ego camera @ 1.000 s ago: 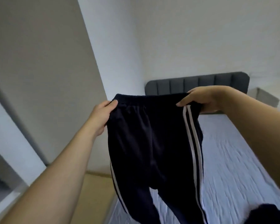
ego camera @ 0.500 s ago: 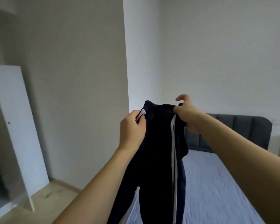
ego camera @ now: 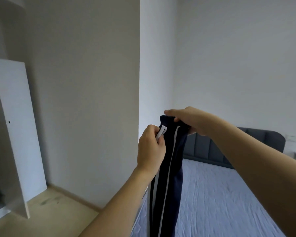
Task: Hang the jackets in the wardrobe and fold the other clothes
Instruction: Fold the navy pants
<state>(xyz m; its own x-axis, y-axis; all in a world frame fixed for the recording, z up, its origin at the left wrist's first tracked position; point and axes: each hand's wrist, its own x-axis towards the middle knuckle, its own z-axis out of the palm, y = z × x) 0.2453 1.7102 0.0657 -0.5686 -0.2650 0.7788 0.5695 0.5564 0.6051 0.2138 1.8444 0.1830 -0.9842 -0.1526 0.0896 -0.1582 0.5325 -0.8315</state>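
Here both hands pinch the waistband of the dark track pants (ego camera: 167, 168), left hand (ego camera: 150, 147) beside right hand (ego camera: 190, 120), legs hanging above the bed (ego camera: 220, 202).

This is a bedroom in a home. A bed (ego camera: 229, 202) with blue sheet and grey padded headboard (ego camera: 246, 144) stands against plain white walls; left of the bed, a white wardrobe door (ego camera: 19, 130) stands open on wooden floor (ego camera: 46, 218).

No readable text, label, brand, number or sign appears on anything in view.
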